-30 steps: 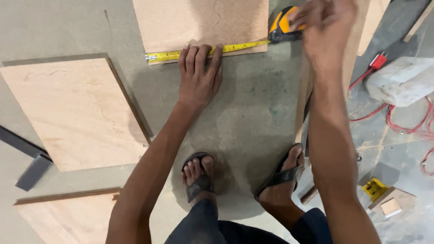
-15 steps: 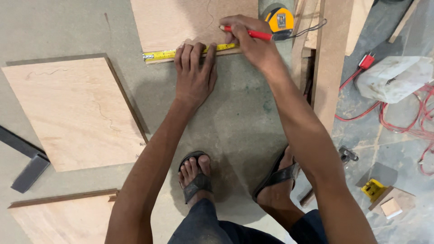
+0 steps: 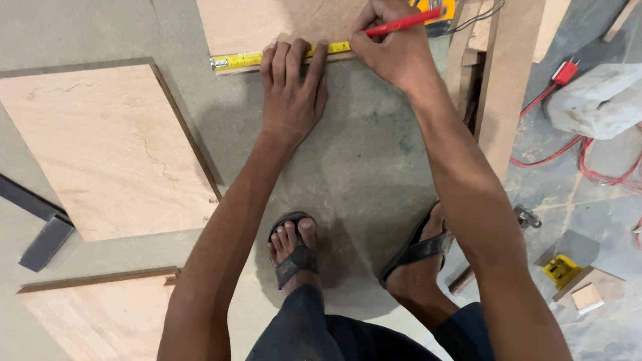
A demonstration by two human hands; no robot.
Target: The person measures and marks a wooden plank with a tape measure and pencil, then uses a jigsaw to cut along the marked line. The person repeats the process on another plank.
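Observation:
My left hand (image 3: 293, 90) lies flat, fingers together, pressing a yellow tape measure blade (image 3: 242, 60) against the near edge of a plywood board (image 3: 267, 23) at the top of the view. My right hand (image 3: 388, 50) grips a red pencil (image 3: 403, 22) with its tip down at the tape, just right of my left fingertips. The yellow tape measure case (image 3: 445, 12) sits partly hidden behind my right hand at the top edge.
A large plywood panel (image 3: 107, 150) lies at the left and another (image 3: 93, 317) at the lower left. A wooden plank (image 3: 511, 80) runs along the right. Red cable (image 3: 602, 164), a white bundle (image 3: 598, 100) and a small yellow object (image 3: 560, 269) lie right. My sandalled feet (image 3: 294, 251) stand on the grey floor.
My right hand let go of the tape measure case, came down leftward with the red pencil and now has its tip at the tape. My left hand stayed pressed on the blade.

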